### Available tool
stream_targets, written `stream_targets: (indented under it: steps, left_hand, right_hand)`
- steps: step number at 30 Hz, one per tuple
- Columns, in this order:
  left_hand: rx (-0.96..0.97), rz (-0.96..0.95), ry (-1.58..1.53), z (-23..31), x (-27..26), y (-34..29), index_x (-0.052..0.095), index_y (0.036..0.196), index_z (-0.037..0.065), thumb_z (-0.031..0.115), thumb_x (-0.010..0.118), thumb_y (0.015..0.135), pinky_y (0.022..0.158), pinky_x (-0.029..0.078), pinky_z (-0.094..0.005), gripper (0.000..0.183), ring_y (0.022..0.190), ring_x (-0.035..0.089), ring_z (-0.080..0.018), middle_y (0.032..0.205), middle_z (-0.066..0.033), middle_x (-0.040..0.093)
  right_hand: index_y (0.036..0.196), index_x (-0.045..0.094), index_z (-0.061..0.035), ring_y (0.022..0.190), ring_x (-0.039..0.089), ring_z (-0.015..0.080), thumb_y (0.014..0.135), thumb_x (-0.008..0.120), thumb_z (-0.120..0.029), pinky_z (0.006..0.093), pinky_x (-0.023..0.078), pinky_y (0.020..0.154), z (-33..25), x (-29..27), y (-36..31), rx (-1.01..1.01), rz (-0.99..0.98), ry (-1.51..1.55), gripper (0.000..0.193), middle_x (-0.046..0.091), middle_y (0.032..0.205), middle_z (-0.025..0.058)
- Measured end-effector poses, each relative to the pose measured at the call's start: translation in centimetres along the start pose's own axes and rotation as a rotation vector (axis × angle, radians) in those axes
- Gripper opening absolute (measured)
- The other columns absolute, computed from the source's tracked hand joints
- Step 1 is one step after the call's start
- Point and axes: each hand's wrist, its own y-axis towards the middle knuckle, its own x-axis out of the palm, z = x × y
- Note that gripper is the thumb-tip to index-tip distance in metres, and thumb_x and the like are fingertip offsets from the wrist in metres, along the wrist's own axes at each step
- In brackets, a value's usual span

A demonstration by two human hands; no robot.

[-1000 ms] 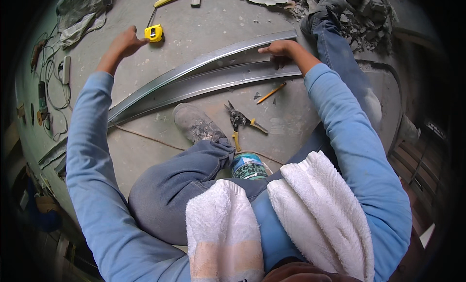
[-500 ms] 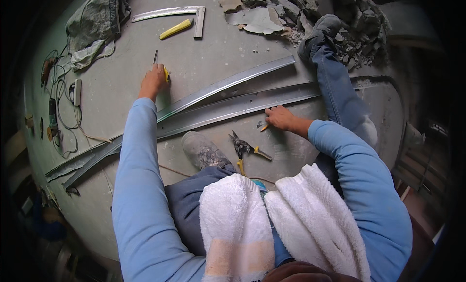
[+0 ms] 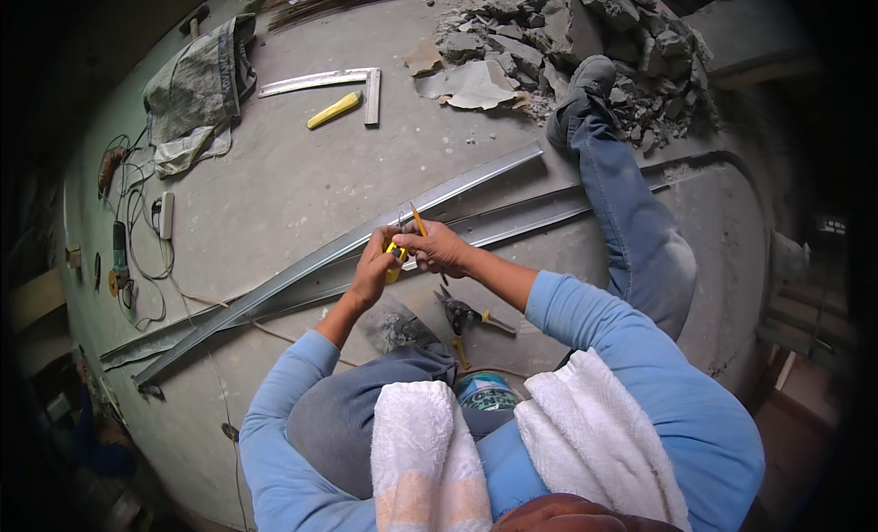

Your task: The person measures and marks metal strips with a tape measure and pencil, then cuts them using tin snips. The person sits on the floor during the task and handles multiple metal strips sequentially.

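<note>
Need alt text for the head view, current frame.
Bare left hand holds a yellow tape measure and the right hand, close by, a pencil, over two crossing metal channels on a grey floor. Snips lie on the near side, a metal square and rubble on the far side.

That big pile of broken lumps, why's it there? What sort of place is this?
Probably a building site, or somewhere being rebuilt. I can't tell why it's there, but the rubble, the long metal strips and the grinder all suggest building work.
</note>
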Motion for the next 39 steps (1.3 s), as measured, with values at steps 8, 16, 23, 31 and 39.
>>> stream_targets:
  steps: [8, 16, 23, 31, 39]
  left_hand:
    - [0.162, 0.193, 0.521, 0.3, 0.6, -0.9, 0.031, 0.149, 0.000, 0.048, 0.083, 0.079, 0.094, 0.050, -0.0404, 0.100, 0.104, 0.068, -0.0351, 0.107, -0.0237, 0.069]
    - [0.067, 0.010, 0.749, 2.6, -1.5, -0.3, 0.031, 0.149, -0.001, 0.056, 0.082, 0.076, 0.091, 0.053, -0.0465, 0.106, 0.105, 0.067, -0.0456, 0.108, -0.0289, 0.069]
    - [-0.113, 0.115, 0.904, 1.7, -9.1, -0.6, 0.059, 0.122, -0.001, 0.041, 0.065, 0.093, 0.088, 0.051, -0.0482, 0.051, 0.103, 0.065, -0.0454, 0.108, -0.0279, 0.069]
    - [-0.107, 0.114, 0.838, -0.4, -14.1, -1.4, 0.056, 0.130, 0.000, 0.032, 0.064, 0.092, 0.095, 0.050, -0.0431, 0.051, 0.111, 0.065, -0.0407, 0.118, -0.0277, 0.067]
    - [-0.094, 0.304, 0.650, 1.7, -6.7, -1.2, 0.042, 0.146, 0.000, 0.053, 0.068, 0.093, 0.096, 0.051, -0.0413, 0.080, 0.112, 0.065, -0.0381, 0.117, -0.0324, 0.065]
  right_hand:
    - [0.111, 0.058, -0.0059, 0.068, 0.055, 0.0062, 0.084, 0.083, -0.040, 0.0238, 0.041, 0.049, 1.2, 1.4, 1.5, -0.340, 0.218, -0.354, 0.050, 0.061, 0.085, 0.0002]
    - [0.095, 0.057, -0.0128, 0.057, 0.045, 0.0051, 0.083, 0.084, -0.030, 0.0210, 0.031, 0.046, 0.5, 1.0, 0.9, -0.051, -0.048, -0.110, 0.035, 0.055, 0.078, -0.0042]
    - [0.090, 0.058, -0.0122, 0.056, 0.052, 0.0062, 0.091, 0.078, -0.024, 0.0206, 0.036, 0.039, -6.2, -8.7, 2.2, -0.203, 0.408, 0.120, 0.023, 0.061, 0.082, 0.0007]
    - [0.095, 0.060, -0.0079, 0.063, 0.054, 0.0073, 0.089, 0.080, -0.028, 0.0195, 0.036, 0.042, -10.4, -10.9, 1.9, -0.298, 0.558, 0.038, 0.029, 0.060, 0.086, 0.0001]
    - [0.110, 0.065, -0.0028, 0.061, 0.058, 0.0086, 0.092, 0.074, -0.042, 0.0252, 0.040, 0.046, -7.4, 0.1, 5.0, -0.174, 0.177, -0.422, 0.044, 0.068, 0.097, 0.0061]
